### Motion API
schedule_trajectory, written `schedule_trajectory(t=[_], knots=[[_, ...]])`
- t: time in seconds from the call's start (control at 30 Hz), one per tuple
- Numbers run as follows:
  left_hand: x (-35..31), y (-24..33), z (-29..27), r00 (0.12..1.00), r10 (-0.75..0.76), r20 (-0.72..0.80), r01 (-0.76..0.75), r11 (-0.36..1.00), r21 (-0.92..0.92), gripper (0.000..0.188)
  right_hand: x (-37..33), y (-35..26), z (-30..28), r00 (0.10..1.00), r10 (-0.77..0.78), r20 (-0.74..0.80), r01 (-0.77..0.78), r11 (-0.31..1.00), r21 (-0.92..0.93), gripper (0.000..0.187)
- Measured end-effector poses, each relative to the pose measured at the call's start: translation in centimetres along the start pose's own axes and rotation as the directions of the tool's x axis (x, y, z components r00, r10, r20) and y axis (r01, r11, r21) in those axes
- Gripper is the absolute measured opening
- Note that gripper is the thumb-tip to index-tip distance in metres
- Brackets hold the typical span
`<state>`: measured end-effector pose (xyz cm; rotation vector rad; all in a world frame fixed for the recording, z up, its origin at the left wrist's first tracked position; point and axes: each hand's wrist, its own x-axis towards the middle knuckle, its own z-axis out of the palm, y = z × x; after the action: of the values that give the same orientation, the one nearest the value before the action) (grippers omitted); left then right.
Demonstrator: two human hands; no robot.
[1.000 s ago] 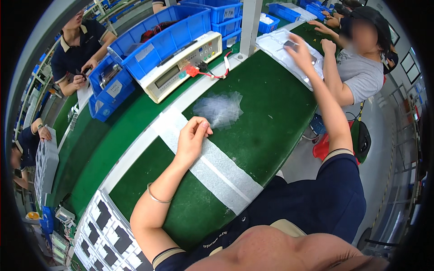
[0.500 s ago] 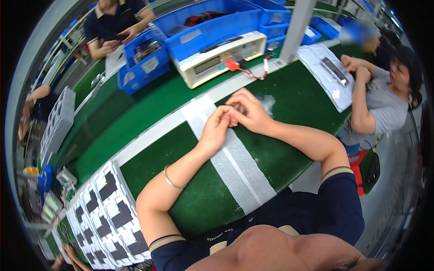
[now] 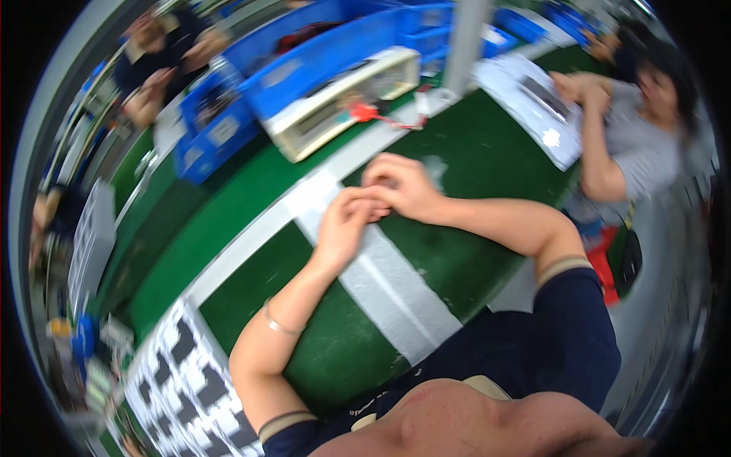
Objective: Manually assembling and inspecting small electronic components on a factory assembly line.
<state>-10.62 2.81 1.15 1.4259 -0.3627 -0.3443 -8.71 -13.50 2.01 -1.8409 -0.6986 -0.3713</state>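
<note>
My left hand [image 3: 343,228] and my right hand [image 3: 407,189] meet above the green bench top [image 3: 316,358], over a grey tape strip [image 3: 392,286]. Both have curled fingers, with the fingertips pressed together. Whatever they may hold is hidden among the fingers; only a small dark spot shows inside the curl of the right hand. A bracelet [image 3: 280,326] circles my left forearm.
A cream instrument box [image 3: 343,107] with a red clip lead [image 3: 365,112] stands ahead, below blue bins [image 3: 327,68]. White trays with black pieces [image 3: 186,381] lie at lower left. A co-worker [image 3: 647,145] sits at right beside a white sheet [image 3: 525,114] bearing a dark flat device [image 3: 544,99].
The whole view has shifted and turned a little, so the bench and bins sit further left. My hands stay together, with their fingers still curled.
</note>
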Motion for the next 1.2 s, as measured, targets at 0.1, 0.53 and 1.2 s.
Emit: schedule_trajectory(t=[0.1,0.53,1.2], knots=[[-0.2,-0.5,0.0,0.999,0.008,-0.043,-0.008,1.0,0.011,0.023,-0.2,0.7,0.8,0.995,-0.098,-0.011,0.099,0.994,0.055,0.008],[-0.2,0.5,0.4,0.999,-0.011,0.049,0.008,0.998,0.066,0.034,-0.6,0.2,-0.8,0.995,-0.095,0.023,0.092,0.992,0.085,0.005],[0.2,0.3,0.5,0.999,-0.034,-0.015,0.033,0.999,-0.037,0.025,-0.8,0.4,-2.0,0.975,-0.21,0.068,0.209,0.978,0.024,0.01]])
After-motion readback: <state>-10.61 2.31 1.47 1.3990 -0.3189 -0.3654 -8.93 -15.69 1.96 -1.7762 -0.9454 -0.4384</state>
